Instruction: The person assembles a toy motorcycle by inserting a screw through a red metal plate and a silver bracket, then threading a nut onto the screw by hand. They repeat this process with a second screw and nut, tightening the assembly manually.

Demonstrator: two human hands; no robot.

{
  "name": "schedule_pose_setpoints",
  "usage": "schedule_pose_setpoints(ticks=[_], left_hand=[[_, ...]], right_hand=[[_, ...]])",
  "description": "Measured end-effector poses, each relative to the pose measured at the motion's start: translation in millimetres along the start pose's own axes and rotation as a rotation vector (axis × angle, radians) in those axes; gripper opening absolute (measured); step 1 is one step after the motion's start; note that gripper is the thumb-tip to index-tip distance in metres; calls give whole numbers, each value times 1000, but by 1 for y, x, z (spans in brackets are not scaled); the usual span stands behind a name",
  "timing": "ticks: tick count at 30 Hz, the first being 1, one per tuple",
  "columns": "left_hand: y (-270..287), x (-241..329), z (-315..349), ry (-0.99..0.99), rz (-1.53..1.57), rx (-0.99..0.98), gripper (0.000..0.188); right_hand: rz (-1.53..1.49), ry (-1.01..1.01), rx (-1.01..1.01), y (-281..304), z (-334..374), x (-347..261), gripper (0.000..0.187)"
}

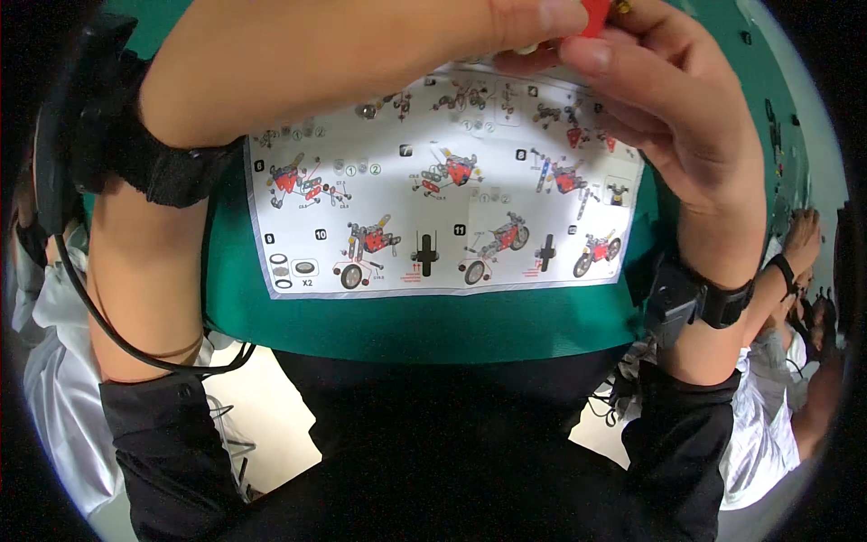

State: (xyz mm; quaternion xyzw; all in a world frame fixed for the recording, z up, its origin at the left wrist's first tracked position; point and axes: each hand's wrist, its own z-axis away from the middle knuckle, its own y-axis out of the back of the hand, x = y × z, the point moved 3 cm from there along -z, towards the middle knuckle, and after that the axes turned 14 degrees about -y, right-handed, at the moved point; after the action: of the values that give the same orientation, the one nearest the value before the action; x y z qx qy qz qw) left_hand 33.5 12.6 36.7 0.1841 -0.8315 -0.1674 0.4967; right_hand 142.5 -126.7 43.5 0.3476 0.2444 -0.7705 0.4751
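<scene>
The person's two hands meet above the far edge of a printed instruction sheet, with a small red piece between their fingertips. The left hand, partly cut off by the view, pinches the red piece, its thumb laid along it. The right hand curls in from the other side, thumb tip just below the red piece, fingers bent near a small yellow bit; how tightly it grips, one cannot tell. The sheet, showing stages of a red model motorcycle, lies flat near the near edge of the green tabletop, a green strip separating the two. Small dark parts lie toward the tabletop's right edge. Beyond that side, another person's hand shows beside white clothing.
</scene>
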Motion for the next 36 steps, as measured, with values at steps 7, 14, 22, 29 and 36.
schedule_pose_setpoints(ticks=[7, 14, 22, 29, 36], left_hand=[[14, -16, 1, 41, 259, 6, 28], [-1, -15, -7, 142, 356, 184, 27], [30, -8, 0, 308, 541, 436, 31], [39, -44, 14, 341, 366, 484, 36], [46, -47, 16, 345, 470, 505, 35]], right_hand=[[118, -37, -34, 2, 0, -11, 25], [257, 31, 208, 20, 11, -19, 39], [245, 276, 367, 86, 17, -30, 29], [574, 548, 705, 86, -4, -1, 23], [746, 464, 708, 66, -9, 7, 22]])
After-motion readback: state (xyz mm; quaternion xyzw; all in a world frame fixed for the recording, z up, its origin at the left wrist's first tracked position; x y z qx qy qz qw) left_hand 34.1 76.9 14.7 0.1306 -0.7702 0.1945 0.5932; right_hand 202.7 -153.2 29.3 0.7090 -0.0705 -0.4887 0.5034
